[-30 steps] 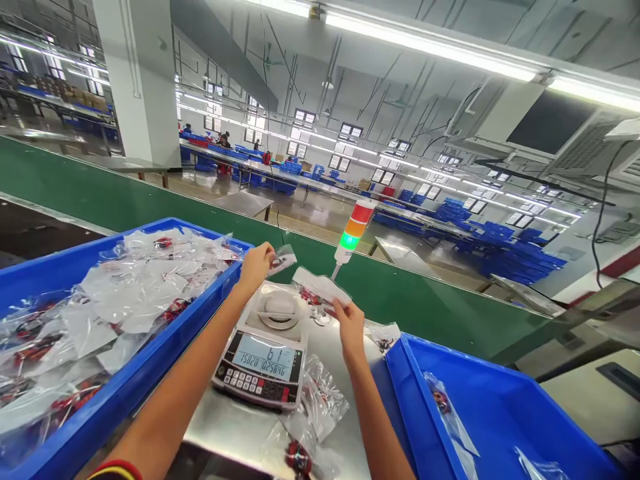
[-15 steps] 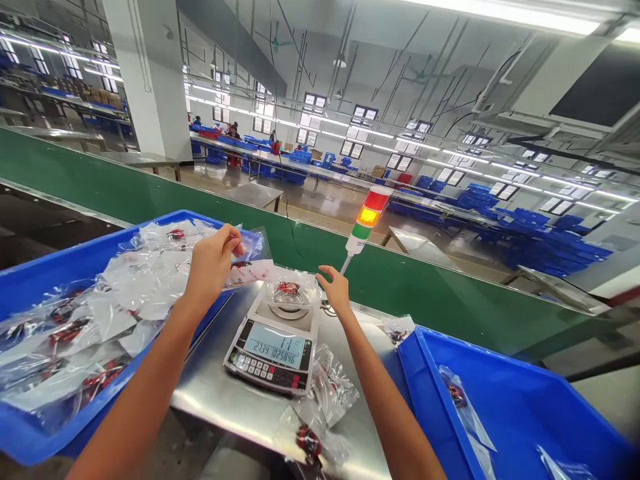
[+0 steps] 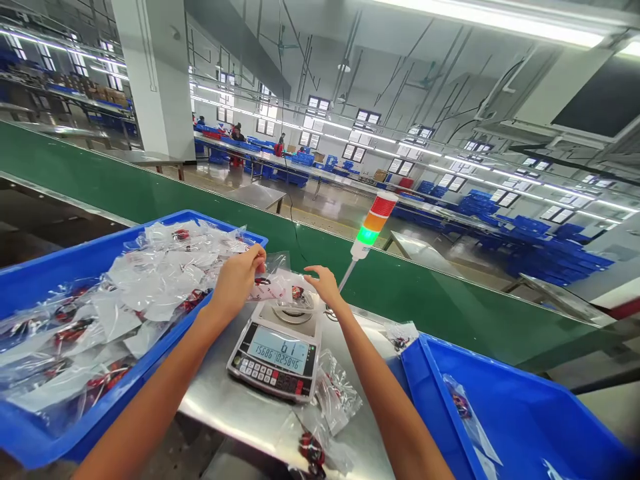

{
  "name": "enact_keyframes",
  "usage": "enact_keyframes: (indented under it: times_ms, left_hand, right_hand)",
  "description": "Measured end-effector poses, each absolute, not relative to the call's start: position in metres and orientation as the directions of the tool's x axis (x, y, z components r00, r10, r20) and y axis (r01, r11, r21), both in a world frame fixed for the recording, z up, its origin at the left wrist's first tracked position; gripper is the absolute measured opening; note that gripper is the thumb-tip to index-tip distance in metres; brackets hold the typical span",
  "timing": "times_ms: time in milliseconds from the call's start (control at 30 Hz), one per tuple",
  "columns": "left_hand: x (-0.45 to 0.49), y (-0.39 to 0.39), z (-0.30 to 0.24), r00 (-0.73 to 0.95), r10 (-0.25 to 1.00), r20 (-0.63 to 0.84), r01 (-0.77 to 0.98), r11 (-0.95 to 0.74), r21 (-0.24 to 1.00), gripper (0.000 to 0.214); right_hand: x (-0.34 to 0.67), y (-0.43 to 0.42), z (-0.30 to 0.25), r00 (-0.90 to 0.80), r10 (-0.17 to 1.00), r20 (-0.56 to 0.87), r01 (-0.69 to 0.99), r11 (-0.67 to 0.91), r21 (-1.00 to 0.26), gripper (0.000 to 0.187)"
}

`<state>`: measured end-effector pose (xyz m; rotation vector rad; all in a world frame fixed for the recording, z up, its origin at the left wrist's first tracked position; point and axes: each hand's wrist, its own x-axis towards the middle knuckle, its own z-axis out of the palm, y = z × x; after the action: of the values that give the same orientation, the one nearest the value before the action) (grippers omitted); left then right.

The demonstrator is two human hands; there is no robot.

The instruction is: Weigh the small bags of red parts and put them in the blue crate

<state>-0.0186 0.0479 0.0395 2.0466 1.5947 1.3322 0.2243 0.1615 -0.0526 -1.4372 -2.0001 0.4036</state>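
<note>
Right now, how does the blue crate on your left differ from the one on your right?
The left blue crate is heaped with clear plastic bags holding red items, while the right blue crate holds only a couple of bags, its floor mostly bare. The left crate sits beside the left hand; the right crate lies farther from the right hand. Both are bright blue, open-topped plastic.

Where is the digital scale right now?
In the head view, the digital scale sits on the steel table between the left blue crate and the right blue crate, just below the person's left hand and right hand.
</note>
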Motion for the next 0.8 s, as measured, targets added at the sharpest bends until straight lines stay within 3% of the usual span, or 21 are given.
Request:
enact_keyframes:
  times_ms: [333, 500, 667, 800]
  left_hand:
    - [-0.035, 0.042, 0.027, -0.022, 0.864, 0.503, 0.627, -0.380, 0.680, 0.019]
    - [-0.042, 0.027, 0.021, -0.016, 0.866, 0.499, 0.642, -0.374, 0.670, 0.021]
    - [-0.027, 0.027, 0.020, 0.070, 0.878, 0.473, 0.672, -0.392, 0.628, 0.020]
    - [0.001, 0.053, 0.027, 0.150, 0.872, 0.465, 0.695, -0.428, 0.578, 0.020]
  right_hand:
    - [0.207, 0.171, -0.051, -0.228, 0.936, 0.267, 0.760, 0.343, -0.553, 0.013]
    - [0.180, 0.172, -0.011, -0.297, 0.905, 0.306, 0.714, 0.423, -0.559, 0.015]
    - [0.129, 0.179, 0.070, -0.371, 0.824, 0.428, 0.597, 0.565, -0.570, 0.010]
    - [0.137, 0.166, 0.116, -0.329, 0.707, 0.627, 0.428, 0.703, -0.568, 0.018]
